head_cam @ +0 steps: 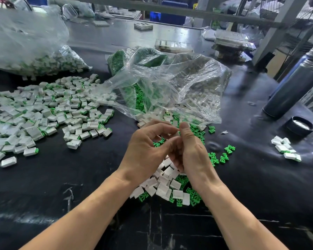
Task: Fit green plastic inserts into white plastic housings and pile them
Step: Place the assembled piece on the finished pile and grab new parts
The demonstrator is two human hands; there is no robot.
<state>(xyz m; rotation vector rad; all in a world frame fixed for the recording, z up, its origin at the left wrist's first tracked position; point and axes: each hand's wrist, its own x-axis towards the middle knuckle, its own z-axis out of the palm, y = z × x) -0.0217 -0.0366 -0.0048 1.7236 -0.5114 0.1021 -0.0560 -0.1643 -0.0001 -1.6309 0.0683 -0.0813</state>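
hands: your left hand and right hand meet above the bench, fingers curled on a small white piece; can't tell exactly what it is
clear bag: open mouth faces you, green inserts and white housings inside, spilling out
loose parts: housings and inserts mixed, under your wrists
finished pile: assembled units spread on your left
far-left bag: more assembled units
black cap: right side, something white inside

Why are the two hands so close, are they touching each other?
Touching. The head view shows the left hand and right hand pressed together at the fingers, above the loose white plastic housings. What they hold is hidden.
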